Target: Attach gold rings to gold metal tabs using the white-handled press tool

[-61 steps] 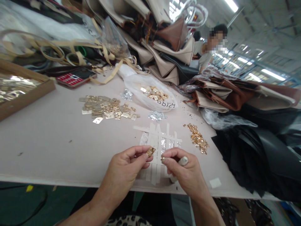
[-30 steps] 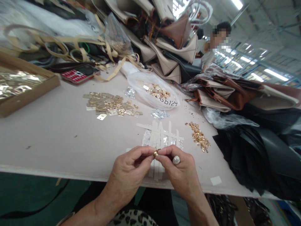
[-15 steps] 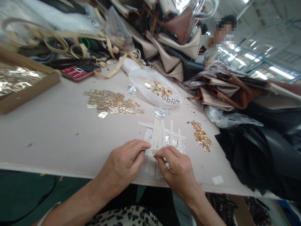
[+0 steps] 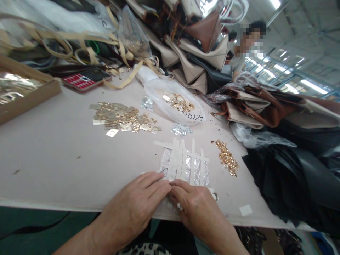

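Near the table's front edge, my left hand (image 4: pixel 140 200) and my right hand (image 4: pixel 193 202) meet at the fingertips over the lower end of a taped clear plastic piece (image 4: pixel 196 170). Strips of white tape (image 4: pixel 177 159) run across and along that piece. The fingers of both hands are closed together, and whatever they pinch is too small and hidden to name. A ring-like metal object (image 4: pixel 215 195) shows beside my right hand. Beyond the tape lie small silvery pieces (image 4: pixel 182 129), with flat gold plates (image 4: pixel 119 116) to the left and small gold fittings (image 4: pixel 227 158) to the right.
An open plastic bag (image 4: pixel 172 85) of gold parts lies behind. A cardboard box (image 4: pixel 50 89) and a red-and-black phone (image 4: pixel 86 79) are at left. Stacked handbags (image 4: pixel 196 67) and black material (image 4: pixel 281 180) fill the back and right. A person (image 4: pixel 240 53) is behind the bags.
Both hands have moved down towards the table's front edge and closer together, so the fingertips now meet. More of the taped plastic shows, and the ring-like object beside my right hand is now visible.
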`<state>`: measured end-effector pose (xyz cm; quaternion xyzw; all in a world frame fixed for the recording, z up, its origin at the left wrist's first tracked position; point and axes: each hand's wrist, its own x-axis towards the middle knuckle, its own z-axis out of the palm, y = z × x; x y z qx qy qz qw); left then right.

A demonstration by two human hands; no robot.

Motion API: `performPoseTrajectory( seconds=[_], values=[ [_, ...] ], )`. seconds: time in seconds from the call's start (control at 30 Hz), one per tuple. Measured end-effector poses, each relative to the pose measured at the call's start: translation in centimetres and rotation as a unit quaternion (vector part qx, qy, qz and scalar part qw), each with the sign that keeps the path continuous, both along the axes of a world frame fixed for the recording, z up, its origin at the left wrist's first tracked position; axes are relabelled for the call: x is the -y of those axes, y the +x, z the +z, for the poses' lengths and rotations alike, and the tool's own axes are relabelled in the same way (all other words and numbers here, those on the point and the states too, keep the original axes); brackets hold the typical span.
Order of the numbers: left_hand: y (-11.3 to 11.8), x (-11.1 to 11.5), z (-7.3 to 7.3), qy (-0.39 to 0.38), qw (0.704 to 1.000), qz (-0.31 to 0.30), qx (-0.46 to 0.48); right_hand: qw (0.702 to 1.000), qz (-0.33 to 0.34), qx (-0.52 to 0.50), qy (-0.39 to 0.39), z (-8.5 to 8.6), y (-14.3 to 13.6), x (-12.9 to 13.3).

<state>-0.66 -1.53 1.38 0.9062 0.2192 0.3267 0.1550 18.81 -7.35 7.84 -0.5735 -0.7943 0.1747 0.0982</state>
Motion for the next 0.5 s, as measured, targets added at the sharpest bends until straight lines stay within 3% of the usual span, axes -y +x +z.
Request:
performPoseTrajectory(
  seconds=[0.1,0.17,0.27,0.33,0.4,0.5],
  values=[
    [0.1,-0.1,0.0,0.034,0.999,0.002,-0.016,0.998,-0.019,-0.023,-0.051,0.5,1.0,-0.9],
    [0.1,-0.2,-0.1,0.053,0.998,-0.001,-0.022,0.995,-0.082,-0.032,-0.054,0.7,2.1,-2.5],
    [0.2,-0.1,-0.8,0.061,0.998,0.004,-0.019,0.981,-0.192,-0.028,-0.03,0.9,4.2,-6.3],
    [0.2,0.0,-1.6,0.063,0.998,0.008,-0.014,0.973,-0.231,-0.013,-0.022,0.9,5.6,-9.3],
    [0.1,0.0,-2.2,0.067,0.998,0.01,-0.007,0.969,-0.245,0.026,-0.013,0.7,6.6,-12.0],
    [0.1,0.1,-2.5,0.078,0.997,0.014,0.006,0.971,-0.207,0.123,-0.008,0.1,7.1,-14.8]
  ],
)
